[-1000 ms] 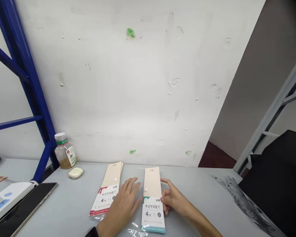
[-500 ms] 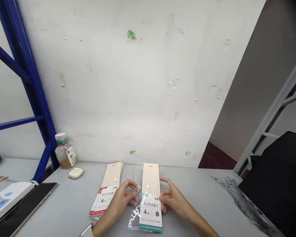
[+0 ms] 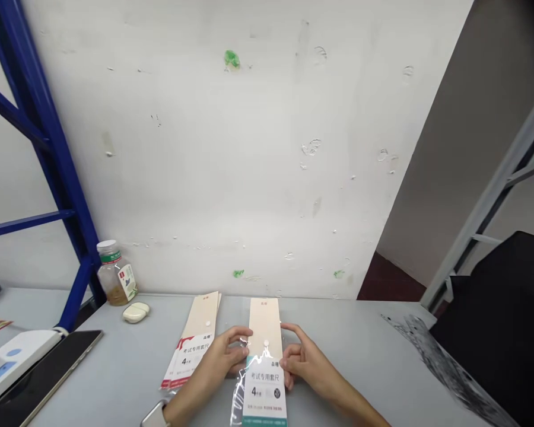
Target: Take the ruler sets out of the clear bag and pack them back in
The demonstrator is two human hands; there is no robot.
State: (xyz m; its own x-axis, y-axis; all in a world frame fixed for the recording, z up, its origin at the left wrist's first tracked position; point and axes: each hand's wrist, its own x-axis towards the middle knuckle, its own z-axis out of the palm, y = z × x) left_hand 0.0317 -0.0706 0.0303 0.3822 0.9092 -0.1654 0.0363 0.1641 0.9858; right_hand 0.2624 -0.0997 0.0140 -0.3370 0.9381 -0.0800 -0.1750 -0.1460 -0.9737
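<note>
The front ruler-set packet (image 3: 264,385) carries the Chinese title 考试专用套尺 in black, with a large "4" and 件套 below it, and "20" in a dark circle to the right. A small two-character brand mark stands above the title and again on the card's top tab, too small to read surely. The stack of packets (image 3: 187,359) to the left shows the same title and "4". Fine lines along the packets' lower part and the jar label (image 3: 127,282) are illegible.
</note>
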